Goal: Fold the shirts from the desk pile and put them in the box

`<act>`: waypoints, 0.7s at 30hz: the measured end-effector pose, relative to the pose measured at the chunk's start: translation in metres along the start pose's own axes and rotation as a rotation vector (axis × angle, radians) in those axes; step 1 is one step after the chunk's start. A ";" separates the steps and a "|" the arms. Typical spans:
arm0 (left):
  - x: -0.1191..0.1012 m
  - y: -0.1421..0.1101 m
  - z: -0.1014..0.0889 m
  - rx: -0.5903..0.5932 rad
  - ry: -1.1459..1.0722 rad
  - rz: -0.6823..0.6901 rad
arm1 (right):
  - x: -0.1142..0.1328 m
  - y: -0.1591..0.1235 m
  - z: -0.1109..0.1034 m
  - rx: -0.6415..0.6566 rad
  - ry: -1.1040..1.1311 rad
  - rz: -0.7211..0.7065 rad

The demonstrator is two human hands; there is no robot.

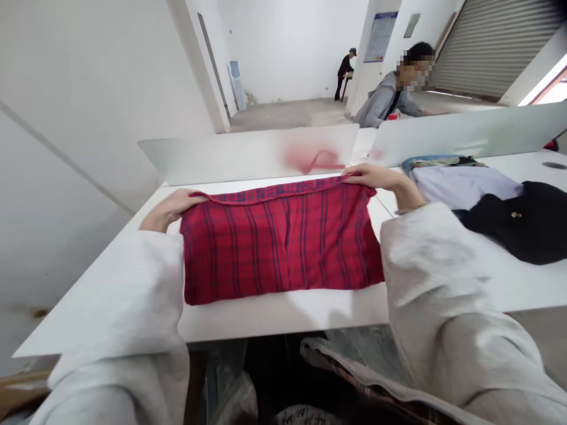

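While the red plaid cloth is lying flat at the table's middle, the left hand at ten o'clock and right hand at two o'clock are pinching its far edge, fingers closed; pulling evenly should be keeping that edge straight.

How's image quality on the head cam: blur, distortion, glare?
Head view: strong wide-angle bending, so the table edges and walls splay outward. The red plaid cloth is sharp; left hand and right hand are slightly soft. The red reflection on the divider panel is smeared. Bright blown-out patch at top right. Soft shadows under the cloth.
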State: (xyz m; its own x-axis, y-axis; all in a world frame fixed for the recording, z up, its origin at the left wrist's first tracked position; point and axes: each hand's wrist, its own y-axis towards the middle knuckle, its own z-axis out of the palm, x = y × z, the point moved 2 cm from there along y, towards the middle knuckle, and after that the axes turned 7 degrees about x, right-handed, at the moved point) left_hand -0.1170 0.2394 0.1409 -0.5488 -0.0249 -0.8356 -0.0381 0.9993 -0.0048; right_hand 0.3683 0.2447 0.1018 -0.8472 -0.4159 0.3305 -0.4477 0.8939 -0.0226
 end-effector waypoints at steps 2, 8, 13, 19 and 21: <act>0.023 0.019 0.021 0.040 0.063 -0.079 | -0.007 0.047 0.009 0.047 -0.054 0.050; 0.090 0.038 0.063 -0.033 0.233 -0.121 | -0.026 0.099 0.068 0.100 -0.111 0.181; 0.092 0.039 0.050 -0.180 0.326 0.015 | -0.042 0.092 0.092 0.011 -0.075 0.211; 0.075 0.037 0.042 -0.306 0.464 0.086 | -0.034 0.090 0.081 -0.193 -0.058 0.334; 0.066 0.030 0.048 -0.268 0.511 0.092 | -0.019 0.088 0.079 -0.285 -0.031 0.388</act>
State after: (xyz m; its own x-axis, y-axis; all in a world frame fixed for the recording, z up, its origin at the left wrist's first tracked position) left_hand -0.1142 0.2693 0.0589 -0.8903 -0.0162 -0.4551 -0.1453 0.9572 0.2501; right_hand 0.3223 0.3185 0.0190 -0.9462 -0.0432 0.3206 -0.0038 0.9925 0.1225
